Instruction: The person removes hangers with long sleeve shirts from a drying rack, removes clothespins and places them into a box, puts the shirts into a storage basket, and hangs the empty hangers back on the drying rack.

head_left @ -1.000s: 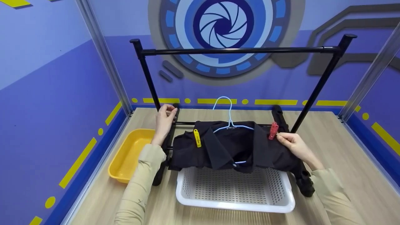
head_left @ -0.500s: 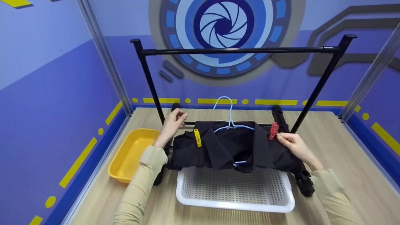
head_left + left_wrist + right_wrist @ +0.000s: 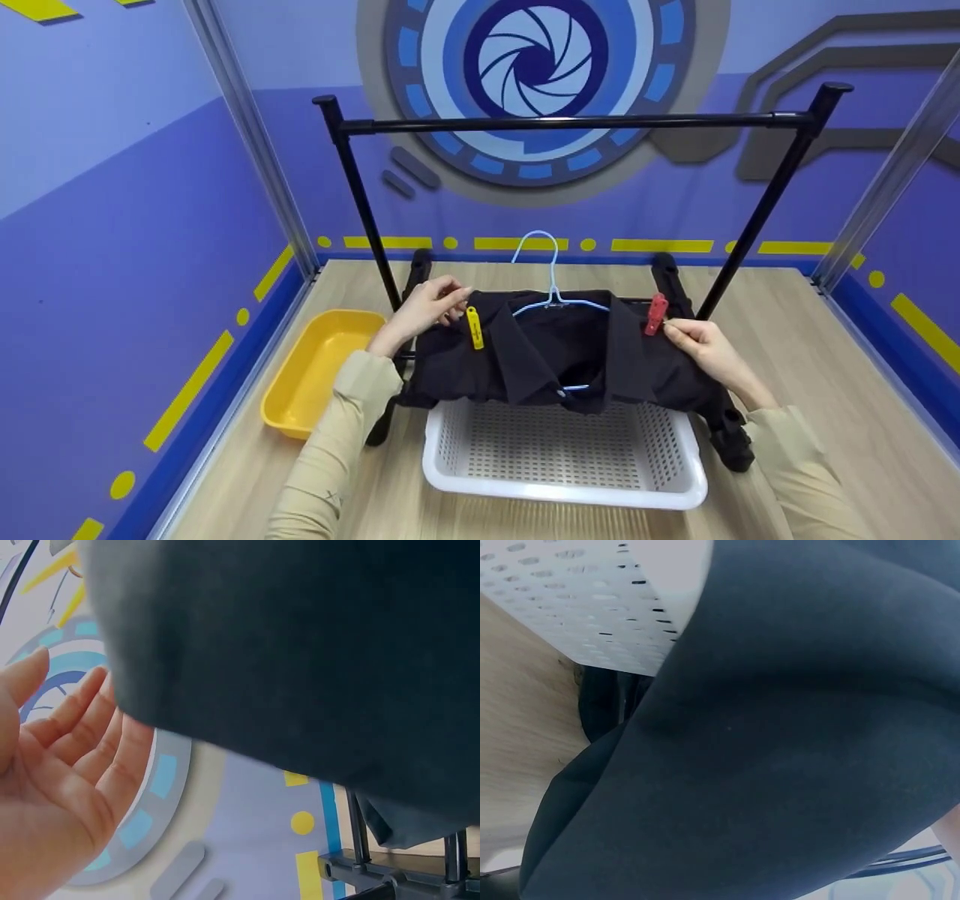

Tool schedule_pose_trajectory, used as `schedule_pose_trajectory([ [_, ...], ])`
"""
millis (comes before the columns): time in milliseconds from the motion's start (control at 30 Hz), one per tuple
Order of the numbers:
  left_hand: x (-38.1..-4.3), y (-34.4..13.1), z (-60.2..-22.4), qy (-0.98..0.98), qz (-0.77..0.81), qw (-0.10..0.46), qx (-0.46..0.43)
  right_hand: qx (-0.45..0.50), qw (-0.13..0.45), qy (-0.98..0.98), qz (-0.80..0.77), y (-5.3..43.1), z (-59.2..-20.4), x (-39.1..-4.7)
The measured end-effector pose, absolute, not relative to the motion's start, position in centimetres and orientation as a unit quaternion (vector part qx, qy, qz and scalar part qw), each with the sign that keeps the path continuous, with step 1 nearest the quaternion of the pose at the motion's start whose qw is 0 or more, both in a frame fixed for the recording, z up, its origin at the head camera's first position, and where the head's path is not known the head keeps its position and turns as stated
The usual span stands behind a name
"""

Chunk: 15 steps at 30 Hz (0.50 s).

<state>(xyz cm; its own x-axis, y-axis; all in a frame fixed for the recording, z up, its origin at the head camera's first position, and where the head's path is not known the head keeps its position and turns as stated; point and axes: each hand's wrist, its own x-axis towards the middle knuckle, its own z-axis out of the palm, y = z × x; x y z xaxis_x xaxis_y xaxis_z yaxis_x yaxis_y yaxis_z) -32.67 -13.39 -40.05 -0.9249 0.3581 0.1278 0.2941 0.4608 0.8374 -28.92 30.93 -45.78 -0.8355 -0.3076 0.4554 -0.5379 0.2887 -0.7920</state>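
Note:
A black collared shirt on a light blue wire hanger lies over the white basket. A yellow clothespin sits on its left shoulder, a red clothespin on its right. My left hand is at the shirt's left shoulder, fingertips just above the yellow clothespin. In the left wrist view, the left hand's thumb stands apart from its loosely bent fingers, beside the dark cloth. With thumb and forefinger my right hand pinches the shirt next to the red clothespin. Cloth fills most of the right wrist view.
A black garment rack stands over the table, its feet either side of the white basket. The yellow tray is on the left, by my left forearm. Blue-purple walls close in the back and sides.
My left hand has moved right and toward me, from beside the rack's left post to the shirt's left shoulder. The right hand, shirt and clothespins have stayed put.

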Motion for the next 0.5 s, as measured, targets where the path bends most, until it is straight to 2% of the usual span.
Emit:
schedule_pose_trajectory([
  [267, -32.36, -13.53, -40.3, 0.859, 0.461, 0.053, 0.215, 0.261, 0.117, -0.799, 0.529, 30.95, -45.96, -28.89],
  [500, -32.16, -13.63, -40.47, 0.857, 0.454, 0.043, 0.238, 0.27, 0.121, -0.795, 0.529, 30.8, -46.07, -29.0],
])
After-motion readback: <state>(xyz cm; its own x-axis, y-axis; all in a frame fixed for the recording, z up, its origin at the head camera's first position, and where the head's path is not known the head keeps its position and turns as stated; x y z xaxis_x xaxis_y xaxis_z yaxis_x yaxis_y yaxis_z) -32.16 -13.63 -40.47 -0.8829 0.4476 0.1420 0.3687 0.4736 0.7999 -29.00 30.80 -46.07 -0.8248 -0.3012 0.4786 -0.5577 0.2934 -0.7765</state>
